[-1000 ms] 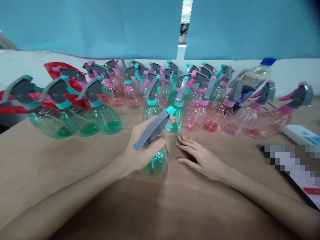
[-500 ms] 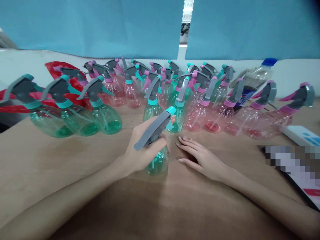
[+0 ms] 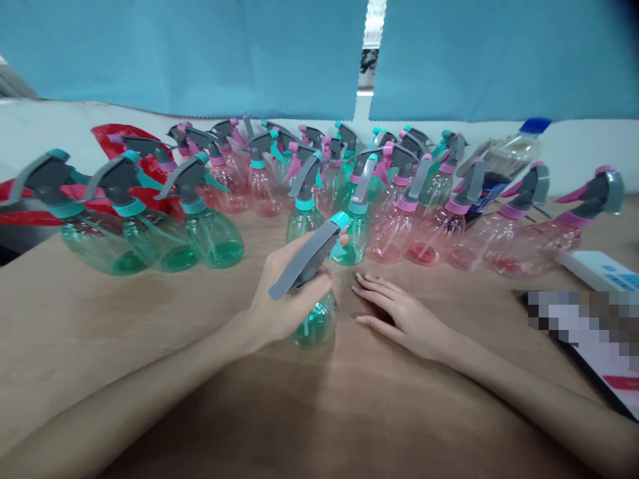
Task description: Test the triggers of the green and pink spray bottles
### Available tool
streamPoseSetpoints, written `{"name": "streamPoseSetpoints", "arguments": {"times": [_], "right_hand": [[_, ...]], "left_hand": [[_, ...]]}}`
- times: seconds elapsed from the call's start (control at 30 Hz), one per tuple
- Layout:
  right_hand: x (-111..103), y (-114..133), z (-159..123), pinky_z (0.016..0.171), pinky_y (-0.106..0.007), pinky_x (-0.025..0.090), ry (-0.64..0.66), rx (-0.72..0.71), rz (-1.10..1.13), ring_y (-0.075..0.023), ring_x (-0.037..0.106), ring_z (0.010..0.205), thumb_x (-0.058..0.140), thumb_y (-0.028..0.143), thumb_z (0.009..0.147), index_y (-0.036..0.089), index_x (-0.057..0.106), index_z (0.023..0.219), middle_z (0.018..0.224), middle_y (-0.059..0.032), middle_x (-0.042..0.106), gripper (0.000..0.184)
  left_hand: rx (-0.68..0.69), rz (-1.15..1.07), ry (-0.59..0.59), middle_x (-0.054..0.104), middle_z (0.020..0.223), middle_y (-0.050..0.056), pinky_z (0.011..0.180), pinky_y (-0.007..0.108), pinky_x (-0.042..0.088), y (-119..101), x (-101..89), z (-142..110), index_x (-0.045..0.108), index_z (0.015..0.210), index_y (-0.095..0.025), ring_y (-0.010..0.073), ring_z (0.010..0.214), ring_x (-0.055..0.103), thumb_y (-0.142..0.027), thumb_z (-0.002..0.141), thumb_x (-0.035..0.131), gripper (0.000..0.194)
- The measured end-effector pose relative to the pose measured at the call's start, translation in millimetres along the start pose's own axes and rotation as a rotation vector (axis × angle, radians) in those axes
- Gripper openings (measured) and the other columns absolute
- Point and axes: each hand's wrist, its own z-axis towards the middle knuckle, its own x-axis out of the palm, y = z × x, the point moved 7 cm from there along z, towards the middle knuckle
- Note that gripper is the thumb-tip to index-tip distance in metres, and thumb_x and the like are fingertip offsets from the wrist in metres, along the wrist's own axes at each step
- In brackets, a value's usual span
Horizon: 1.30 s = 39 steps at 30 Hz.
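My left hand (image 3: 287, 286) is wrapped round the neck of a green spray bottle (image 3: 315, 326) with a grey and turquoise trigger head. The bottle stands upright on the wooden table (image 3: 210, 399), and the hand covers its collar and most of its trigger. To its right, my right hand (image 3: 399, 313) lies palm down on the table with the fingers stretched out and nothing in them. Behind the held bottle stand two more green spray bottles, one of them (image 3: 352, 246) close to my left fingertips.
Several green spray bottles (image 3: 214, 243) stand at the left, and pink ones (image 3: 394, 239) at the right, with mixed rows behind. A red plastic bag (image 3: 120, 140) lies back left. A blue-capped bottle (image 3: 519, 150) leans back right, near a white box (image 3: 599, 269) and a dark-edged flat object (image 3: 589, 346).
Almost nothing differs. Both hands and the held spray bottle stay in place; the view has shifted very slightly.
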Motion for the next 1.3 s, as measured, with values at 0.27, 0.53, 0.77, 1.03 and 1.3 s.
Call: {"name": "streamPoseSetpoints", "arguments": {"times": [0.27, 0.53, 0.77, 1.03, 1.3], "right_hand": [[1.6, -0.8, 0.2, 0.113, -0.051, 0.033, 0.020, -0.001, -0.023, -0.0266, 0.036, 0.138, 0.046, 0.048, 0.094, 0.020, 0.047, 0.139, 0.147, -0.0096, 0.044, 0.053], [0.9, -0.3, 0.2, 0.113, -0.051, 0.033, 0.008, 0.000, -0.018, -0.0267, 0.037, 0.138, 0.047, 0.048, 0.094, 0.020, 0.048, 0.139, 0.146, -0.0099, 0.046, 0.053], [0.1, -0.3, 0.3, 0.112, -0.052, 0.034, -0.003, -0.007, 0.001, -0.0272, 0.038, 0.137, 0.048, 0.047, 0.094, 0.022, 0.048, 0.139, 0.146, -0.0099, 0.046, 0.052], [-0.1, -1.2, -0.3, 0.111, -0.054, 0.035, -0.017, -0.008, 0.016, -0.0282, 0.038, 0.137, 0.049, 0.046, 0.093, 0.025, 0.048, 0.139, 0.145, -0.0086, 0.047, 0.051], [-0.1, -0.7, 0.2, 0.112, -0.052, 0.034, -0.003, 0.000, 0.004, -0.0274, 0.038, 0.137, 0.048, 0.047, 0.093, 0.022, 0.049, 0.138, 0.146, -0.0094, 0.046, 0.051]], "left_hand": [[0.039, 0.013, -0.008, 0.068, 0.087, 0.000, 0.069, 0.040, 0.051, -2.2, -0.9, 1.4, 0.065, 0.115, -0.038, 0.0247, 0.075, 0.062, -0.022, 0.071, 0.058, 0.047], [0.008, 0.001, 0.002, 0.063, 0.077, -0.001, 0.066, 0.030, 0.047, -2.5, -0.1, 0.2, 0.064, 0.110, -0.021, 0.0164, 0.068, 0.059, -0.017, 0.076, 0.055, 0.035], [0.024, -0.009, 0.033, 0.065, 0.084, -0.001, 0.066, 0.029, 0.046, -5.9, -0.3, 3.1, 0.066, 0.104, -0.023, 0.0157, 0.067, 0.059, -0.014, 0.074, 0.055, 0.033], [0.005, 0.007, 0.064, 0.056, 0.063, -0.003, 0.057, 0.030, 0.044, -4.6, -1.6, 5.0, 0.065, 0.092, -0.023, 0.0197, 0.066, 0.060, -0.019, 0.070, 0.054, 0.025], [0.076, 0.003, 0.062, 0.060, 0.075, -0.001, 0.057, 0.032, 0.042, -10.8, -1.5, 8.0, 0.059, 0.079, -0.025, 0.0185, 0.064, 0.054, -0.018, 0.067, 0.052, 0.015]]}}
